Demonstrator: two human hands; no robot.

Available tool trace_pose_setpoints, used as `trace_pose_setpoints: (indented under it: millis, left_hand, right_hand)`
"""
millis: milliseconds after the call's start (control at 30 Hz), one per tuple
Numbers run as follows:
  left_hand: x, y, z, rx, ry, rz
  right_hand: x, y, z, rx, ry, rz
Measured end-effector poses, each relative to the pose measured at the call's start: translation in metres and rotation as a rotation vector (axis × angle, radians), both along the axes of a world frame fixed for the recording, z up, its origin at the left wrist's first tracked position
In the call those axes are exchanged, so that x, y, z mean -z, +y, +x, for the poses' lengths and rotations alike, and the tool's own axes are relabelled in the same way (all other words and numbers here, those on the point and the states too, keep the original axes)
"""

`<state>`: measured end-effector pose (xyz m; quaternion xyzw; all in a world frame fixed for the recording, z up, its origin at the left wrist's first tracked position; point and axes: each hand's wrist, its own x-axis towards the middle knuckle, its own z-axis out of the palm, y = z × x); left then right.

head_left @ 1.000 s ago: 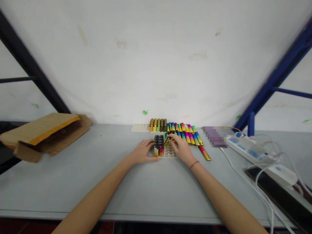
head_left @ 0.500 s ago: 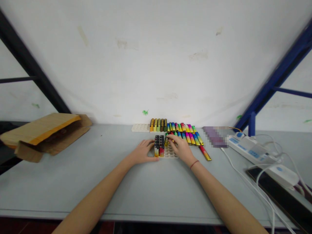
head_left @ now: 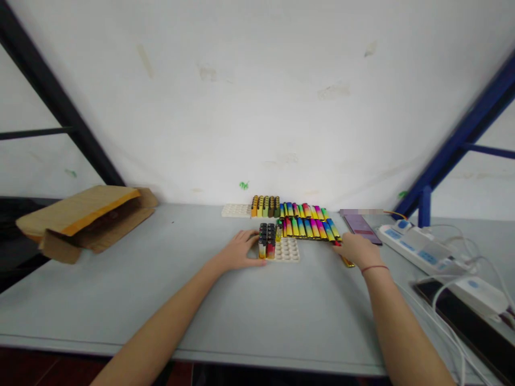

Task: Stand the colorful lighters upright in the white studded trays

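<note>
The left hand [head_left: 240, 252] stands open, its thumb and fingers wide apart around the left end of a white tray [head_left: 288, 251]. The thumb lies along the tray's front edge and the fingertips are near its back left corner; how firmly they press, I cannot tell. Upright black-topped cylinders [head_left: 271, 250] fill 2 columns at the tray's left end, the front 2 showing pale yellow and red sides. Another cylinder, a yellow one [head_left: 278, 232], stands in the back row just to their right. The round holes in the front right part of the tray are bare.

The right hand [head_left: 358, 249], with a thin red cord [head_left: 375, 267] around its wrist, is bent over a red and gold tube [head_left: 347, 262] that lies slantwise on the gray surface [head_left: 257, 311]. Its fingertips are at the tube's red end, but they are partly hidden, so I cannot tell how far they are apart or whether they grip it.

Behind the tray, shiny multicolored tubes [head_left: 309, 229] lie side by side in 2 rows. Left of the back row, yellow, orange and dark green cylinders [head_left: 265, 207] stand upright in a block, beside a second white tray [head_left: 235, 210]. A purple phone [head_left: 365, 228] and a white power strip [head_left: 426, 251] lie to the right, and an open cardboard box [head_left: 92, 214] to the left.
</note>
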<state>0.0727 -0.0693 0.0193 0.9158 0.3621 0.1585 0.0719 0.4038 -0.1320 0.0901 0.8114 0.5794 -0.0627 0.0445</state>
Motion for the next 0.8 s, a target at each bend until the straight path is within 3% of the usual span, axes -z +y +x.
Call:
trace_pose_setpoints:
  millis: [133, 233, 400, 533, 633, 800]
  left_hand:
    - [0.000, 0.000, 0.000, -0.004, 0.000, 0.002]
    - [0.001, 0.000, 0.000, 0.001, -0.007, 0.006]
    - [-0.001, 0.000, 0.001, -0.001, -0.014, -0.004]
    - [-0.002, -0.001, 0.000, 0.004, -0.013, -0.013]
    - [-0.001, 0.000, 0.000, 0.002, -0.024, -0.006]
    - [-0.001, 0.000, 0.000, -0.002, -0.013, -0.003]
  right_hand:
    - [0.013, 0.008, 0.012, -0.092, 0.021, -0.070]
    - [0.010, 0.009, 0.016, -0.222, 0.131, -0.121]
    - [-0.001, 0.005, 0.012, -0.459, 0.630, 0.077]
    - [0.006, 0.006, -0.007, -0.477, 0.921, 0.127]
    - [0.015, 0.009, -0.025, -0.517, 0.964, 0.169]
    - [0.023, 0.012, -0.050, -0.546, 0.870, 0.374]
